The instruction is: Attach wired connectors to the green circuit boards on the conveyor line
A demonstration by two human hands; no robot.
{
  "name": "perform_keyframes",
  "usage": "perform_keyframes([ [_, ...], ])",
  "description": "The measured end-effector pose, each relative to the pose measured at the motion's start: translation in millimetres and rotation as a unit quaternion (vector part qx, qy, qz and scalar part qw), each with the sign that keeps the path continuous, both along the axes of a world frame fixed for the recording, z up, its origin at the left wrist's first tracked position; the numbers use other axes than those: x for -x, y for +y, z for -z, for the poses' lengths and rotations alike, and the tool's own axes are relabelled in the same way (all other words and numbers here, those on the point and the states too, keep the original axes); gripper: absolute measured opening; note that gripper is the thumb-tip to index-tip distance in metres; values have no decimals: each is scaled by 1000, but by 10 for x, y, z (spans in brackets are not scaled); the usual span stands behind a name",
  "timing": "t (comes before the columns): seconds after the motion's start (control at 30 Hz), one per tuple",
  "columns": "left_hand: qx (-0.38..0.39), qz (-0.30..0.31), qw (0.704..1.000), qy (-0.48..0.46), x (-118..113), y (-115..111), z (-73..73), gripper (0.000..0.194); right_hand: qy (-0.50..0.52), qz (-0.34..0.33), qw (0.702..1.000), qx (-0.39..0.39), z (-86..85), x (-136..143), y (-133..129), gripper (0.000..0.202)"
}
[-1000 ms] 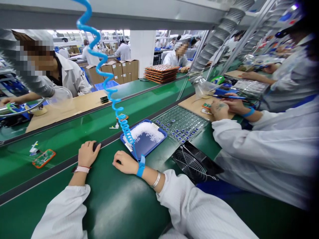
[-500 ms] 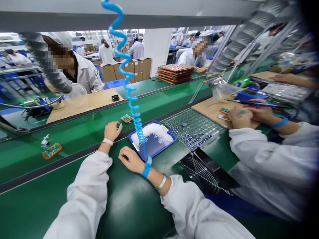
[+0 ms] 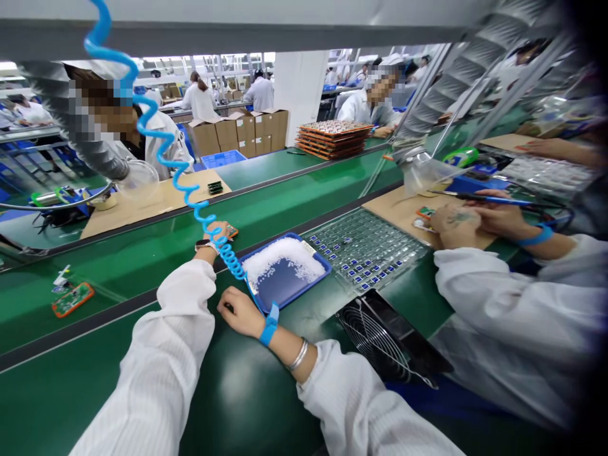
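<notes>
On the green conveyor, my left hand (image 3: 216,232) is closed at the near side of an orange-framed circuit board (image 3: 232,232). The blue coiled cord hangs across it and partly hides the fingers. Only the right end of that board shows past the hand. My right hand (image 3: 241,311), wearing a blue wrist strap (image 3: 270,324), rests over the green bench with its fingers curled and nothing visible in them. Just beyond it lies a blue tray (image 3: 284,302) of white granules (image 3: 280,252).
Another orange-framed board (image 3: 73,299) lies on the conveyor at left. A clear tray of small blue-topped parts (image 3: 368,244) and a black fan (image 3: 387,335) sit to the right. A co-worker's hands (image 3: 460,221) work beside them. The coiled cord (image 3: 166,142) crosses the view.
My left hand has reached forward from the conveyor's edge to the circuit board. The other board has shifted left along the conveyor. The coiled cord has swung left; my right hand stays nearly still.
</notes>
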State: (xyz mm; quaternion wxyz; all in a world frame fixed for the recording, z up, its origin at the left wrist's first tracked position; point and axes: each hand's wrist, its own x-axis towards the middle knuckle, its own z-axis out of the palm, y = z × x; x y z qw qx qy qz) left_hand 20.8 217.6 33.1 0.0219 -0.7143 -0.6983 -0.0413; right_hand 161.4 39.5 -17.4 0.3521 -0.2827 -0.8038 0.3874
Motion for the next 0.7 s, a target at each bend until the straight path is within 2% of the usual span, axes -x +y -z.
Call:
perform_keyframes([
  [0.17, 15, -6, 999, 29, 49, -84, 81, 51, -27, -7, 998, -64, -113, 3, -54, 8],
  [0.3, 9, -32, 999, 39, 22, -80, 99, 40, -49, 1, 988, -146, -310, -101, 5, 7],
  [0.4, 1, -52, 998, 40, 90, -72, 31, 39, -38, 86, 985, -145, -339, -272, 218, 7],
  [0.53, -10, -71, 997, 35, 245, -174, -93, 36, -100, 244, 959, -108, -208, -581, 582, 6],
  [0.63, -36, -73, 997, 20, 313, -413, -162, 38, -178, 297, 935, -74, -107, -745, 735, 10],
  [0.7, -80, -38, 996, -25, 318, -670, -174, 37, -215, 299, 927, -65, -73, -793, 759, 10],
])
